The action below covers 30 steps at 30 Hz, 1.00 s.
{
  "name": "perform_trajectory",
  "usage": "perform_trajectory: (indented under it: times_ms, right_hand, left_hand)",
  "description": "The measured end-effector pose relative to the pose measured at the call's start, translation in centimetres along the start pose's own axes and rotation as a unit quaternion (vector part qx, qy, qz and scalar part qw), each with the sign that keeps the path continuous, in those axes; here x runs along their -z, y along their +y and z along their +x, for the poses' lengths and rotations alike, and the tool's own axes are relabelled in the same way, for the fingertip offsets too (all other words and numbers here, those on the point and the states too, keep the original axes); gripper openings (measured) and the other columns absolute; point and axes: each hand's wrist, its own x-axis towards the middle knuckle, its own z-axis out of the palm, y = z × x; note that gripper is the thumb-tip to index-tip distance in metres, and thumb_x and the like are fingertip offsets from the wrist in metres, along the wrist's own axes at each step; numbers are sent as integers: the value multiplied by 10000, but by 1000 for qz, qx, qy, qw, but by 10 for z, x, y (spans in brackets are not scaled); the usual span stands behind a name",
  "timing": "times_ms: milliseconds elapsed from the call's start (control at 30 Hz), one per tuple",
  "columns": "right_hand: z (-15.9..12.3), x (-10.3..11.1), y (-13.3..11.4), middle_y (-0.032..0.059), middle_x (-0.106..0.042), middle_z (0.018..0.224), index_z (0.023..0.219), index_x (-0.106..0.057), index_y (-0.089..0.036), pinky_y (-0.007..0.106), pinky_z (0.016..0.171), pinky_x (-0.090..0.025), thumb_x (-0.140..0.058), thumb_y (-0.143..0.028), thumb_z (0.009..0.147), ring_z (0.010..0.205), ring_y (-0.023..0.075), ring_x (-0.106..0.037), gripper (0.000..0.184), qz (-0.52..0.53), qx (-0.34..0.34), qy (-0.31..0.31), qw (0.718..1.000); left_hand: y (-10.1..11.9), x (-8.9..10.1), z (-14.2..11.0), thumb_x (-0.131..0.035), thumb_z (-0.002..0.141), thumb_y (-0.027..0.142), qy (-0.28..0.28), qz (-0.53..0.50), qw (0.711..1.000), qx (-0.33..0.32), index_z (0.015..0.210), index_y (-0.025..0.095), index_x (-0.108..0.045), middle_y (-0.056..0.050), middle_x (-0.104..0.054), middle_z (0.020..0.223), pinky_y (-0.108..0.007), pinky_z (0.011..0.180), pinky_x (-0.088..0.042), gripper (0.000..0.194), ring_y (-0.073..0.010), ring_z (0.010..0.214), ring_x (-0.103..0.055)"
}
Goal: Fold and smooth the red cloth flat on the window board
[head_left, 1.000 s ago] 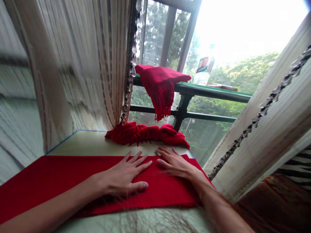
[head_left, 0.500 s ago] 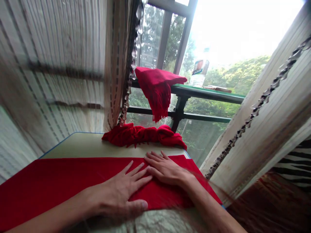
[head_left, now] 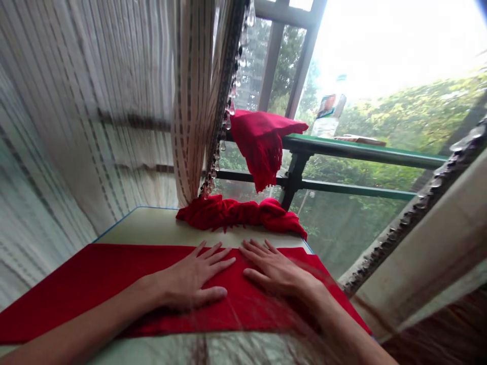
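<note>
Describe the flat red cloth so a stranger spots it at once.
Before the railing stands a pale, blue-edged table. Across it, beneath the left hand and right hand, lies the flat red cloth. It is spread smooth, unlike the bunched red cloth at the table's far edge and the fringed red scarf draped over the railing.

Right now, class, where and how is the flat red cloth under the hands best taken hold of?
Probably by pinching the near edge of the flat red cloth, coming from the wearer's side: it lies flat, and that edge runs almost straight, with pale table showing before it. The left hand and right hand lie spread, gripping nothing.
</note>
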Motion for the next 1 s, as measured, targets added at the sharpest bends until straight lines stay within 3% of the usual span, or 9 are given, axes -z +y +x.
perform_trajectory:
  times_ms: [167, 267, 367, 500, 733, 1000]
  right_hand:
    - [-3, 5, -3, 118, -227, 1630, 1553, -278, -221, 583, 1244, -68, -329, -645, 995, 1520, 279, -149, 703, -1, -1, 12, 1000]
    - [-1, 5, -9, 122, -210, 1634, 1551, -286, -227, 590, 1242, -57, -384, -604, 996, 1521, 270, -147, 678, -1, 12, 28, 1000]
    - [2, 5, -22, 131, -254, 1625, 1534, -338, -219, 588, 1241, -95, -478, -534, 980, 1515, 273, -179, 653, 1, 23, 49, 999]
    - [4, 6, -40, 132, -308, 1609, 1487, -436, -217, 558, 1240, -168, -508, -466, 979, 1507, 267, -217, 570, 29, 41, 35, 998]
    - [6, -6, -47, 67, -374, 1593, 1441, -497, -280, 482, 1240, -237, -553, -446, 956, 1485, 235, -296, 516, 49, 119, 82, 988]
    - [3, 6, -56, 116, -380, 1585, 1420, -527, -202, 482, 1230, -260, -552, -428, 968, 1484, 250, -296, 506, 72, 68, 36, 994]
  left_hand:
    - [-4, 4, -10, -364, 1024, 592, 17, -20, 999, 24, 1573, 334, -266, -35, -164, 1655, -574, 1214, -67, 615, -314, 1526, -112]
    - [-31, 0, -10, -429, 1016, 510, 105, -30, 990, 86, 1513, 244, -422, -106, -406, 1565, -510, 1182, -241, 564, -318, 1429, -369]
    - [-62, 0, -5, -568, 929, 466, 184, -67, 971, 138, 1299, 163, -642, -148, -628, 1289, -430, 1037, -410, 484, -317, 1174, -575]
    - [-78, 10, 4, -635, 847, 466, 148, -147, 970, 126, 950, 168, -742, -80, -689, 948, -310, 761, -484, 333, -240, 849, -641]
    - [-68, 21, 18, -721, 752, 475, 82, -253, 957, 114, 978, 151, -718, -27, -717, 868, -246, 652, -460, 395, -199, 768, -633]
    - [-86, 28, 25, -637, 800, 665, 32, -284, 952, 108, 860, 106, -736, -8, -606, 653, -233, 502, -349, 571, -132, 556, -482]
